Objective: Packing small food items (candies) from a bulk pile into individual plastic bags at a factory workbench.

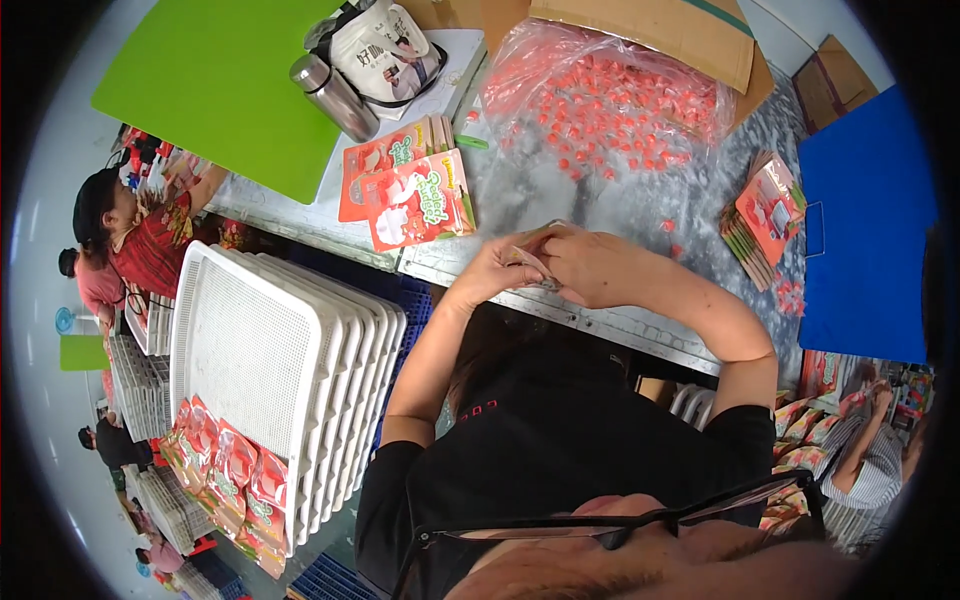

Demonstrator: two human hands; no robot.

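Note:
At the table's near edge, my left hand [488, 270] pinches a thin packet [527, 262] that shows edge-on, its front hidden from this view. My right hand [596, 266] meets it there, fingers closed on the packet's other side. Left of my hands lies a stack of red printed pouches [420, 203]. Beyond them, a cardboard box [650, 45] with a clear plastic liner spills many small red wrapped pieces [630, 110] over the grey tabletop [590, 210]. Another stack of pouches [768, 218] leans at the right.
Stacked white trays [250, 340] rise at my left, filled pouches [230, 470] on the top one. A steel flask [334, 97] and white bag [385, 55] stand far left, near a green panel [230, 80]. A blue panel [866, 225] borders the right. Other people work on both sides.

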